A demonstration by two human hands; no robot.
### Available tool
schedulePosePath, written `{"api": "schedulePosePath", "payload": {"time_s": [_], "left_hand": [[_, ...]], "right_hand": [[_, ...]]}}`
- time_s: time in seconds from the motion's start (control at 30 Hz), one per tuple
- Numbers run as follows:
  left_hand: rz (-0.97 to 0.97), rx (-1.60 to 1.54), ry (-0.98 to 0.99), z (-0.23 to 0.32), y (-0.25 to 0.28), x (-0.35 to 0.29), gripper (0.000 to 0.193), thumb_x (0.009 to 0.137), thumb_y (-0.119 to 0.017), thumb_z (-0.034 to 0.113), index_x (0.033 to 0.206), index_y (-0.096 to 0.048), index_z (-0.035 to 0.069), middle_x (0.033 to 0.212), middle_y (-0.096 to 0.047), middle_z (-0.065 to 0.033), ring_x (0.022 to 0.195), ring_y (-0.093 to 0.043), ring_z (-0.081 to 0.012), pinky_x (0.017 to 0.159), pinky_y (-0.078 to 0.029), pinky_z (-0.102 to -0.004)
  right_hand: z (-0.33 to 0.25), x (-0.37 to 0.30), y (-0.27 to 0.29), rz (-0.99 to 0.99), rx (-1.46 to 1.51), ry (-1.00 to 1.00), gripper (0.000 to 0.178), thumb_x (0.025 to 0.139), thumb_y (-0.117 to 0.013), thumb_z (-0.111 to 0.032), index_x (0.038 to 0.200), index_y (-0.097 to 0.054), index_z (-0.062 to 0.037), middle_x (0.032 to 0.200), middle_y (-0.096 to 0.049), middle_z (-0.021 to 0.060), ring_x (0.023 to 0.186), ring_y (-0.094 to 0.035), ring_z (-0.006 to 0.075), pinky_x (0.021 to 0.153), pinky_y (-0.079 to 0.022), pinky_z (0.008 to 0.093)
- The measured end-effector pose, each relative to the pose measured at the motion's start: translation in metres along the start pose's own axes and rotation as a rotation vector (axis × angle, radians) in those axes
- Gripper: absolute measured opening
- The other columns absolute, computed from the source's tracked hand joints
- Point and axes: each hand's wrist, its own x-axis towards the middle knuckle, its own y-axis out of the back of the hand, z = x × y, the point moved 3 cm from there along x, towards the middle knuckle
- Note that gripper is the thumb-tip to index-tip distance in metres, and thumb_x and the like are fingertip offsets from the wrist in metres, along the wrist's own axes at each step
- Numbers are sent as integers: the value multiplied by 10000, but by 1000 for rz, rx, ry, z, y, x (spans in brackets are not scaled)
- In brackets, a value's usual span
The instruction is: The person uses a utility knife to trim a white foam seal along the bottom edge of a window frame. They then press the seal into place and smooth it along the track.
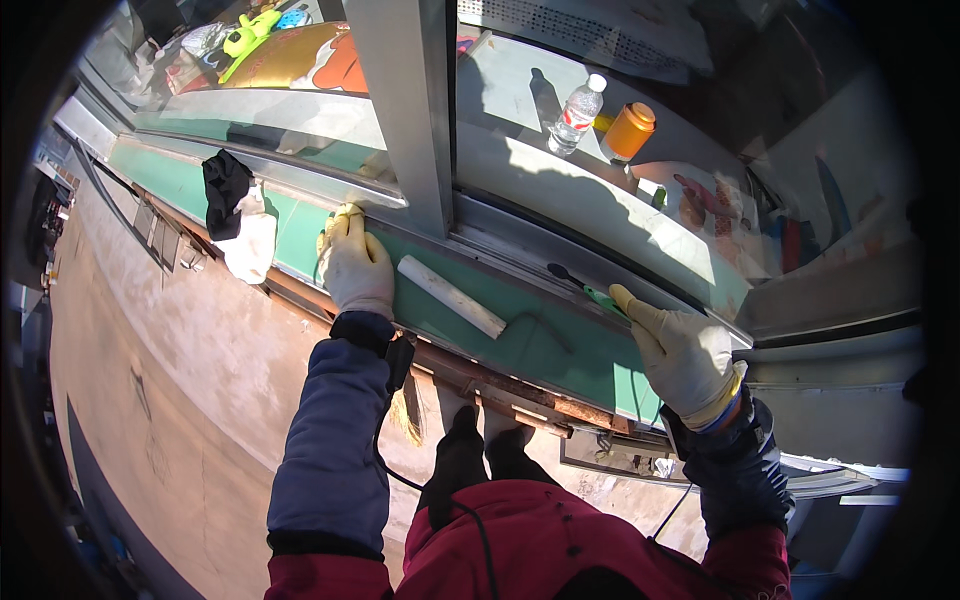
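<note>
My right hand (690, 365), in a pale work glove, grips a thin tool with a green handle (605, 301). Its dark oval end (560, 271) lies over the lower track of the window frame (500, 215); I cannot make out the tool's exact kind. My left hand (357, 265), gloved the same way, leans on the green sill (470, 345) with its fingers stretched toward the frame. Between the hands a whitish tube or rod (452, 296) lies slantwise on the sill. Left of my left hand, a black cloth (227, 190) and a white cloth (250, 245) hang over the sill's edge.
Behind the glass stand a clear bottle (577, 115) with a white cap and an orange jar (630, 132). A lime-green toy (250, 35) shows at the upper left. Rusty metal bars (500, 385) run under the sill, and a straw broom (407, 412) is below, near my legs.
</note>
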Motion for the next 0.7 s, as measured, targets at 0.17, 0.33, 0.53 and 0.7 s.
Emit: {"api": "schedulePosePath", "payload": {"time_s": [0.17, 0.33, 0.53, 0.7], "left_hand": [[-27, -27, 50, -1, -1, 1, 422, 999, -508, 154, 1370, -658, 19, 1380, -642, -217, 1268, -607, -397, 1094, -485, -449], [20, -5, -33, -4, -2, 0, 420, 1000, -510, 157, 1368, -658, 18, 1369, -644, -216, 1254, -610, -399, 1081, -489, -456], [38, 17, -47, -4, -4, 1, 409, 997, -512, 153, 1349, -667, 15, 1341, -652, -213, 1208, -619, -403, 1041, -498, -469], [-30, -15, 28, -2, -4, -1, 411, 994, -510, 147, 1347, -669, 7, 1338, -655, -219, 1210, -627, -401, 1059, -498, -457]], "right_hand": [[-25, 46, -53, 34, 32, 138, 438, 957, -692, -153, 1395, -697, -170, 757, -697, 107, 640, -689, 296, 596, -555, 395], [-30, 70, -88, 51, -81, 181, 350, 998, -610, -232, 1325, -730, -196, 711, -681, 95, 637, -702, 304, 555, -548, 437], [-13, 46, -41, -204, -151, 85, 392, 1007, -597, -213, 1381, -698, -156, 673, -673, 116, 608, -696, 303, 564, -555, 436], [-26, 40, -21, -61, -81, 115, 402, 983, -665, -203, 1381, -704, -167, 675, -661, 121, 592, -675, 296, 563, -544, 403]]}}
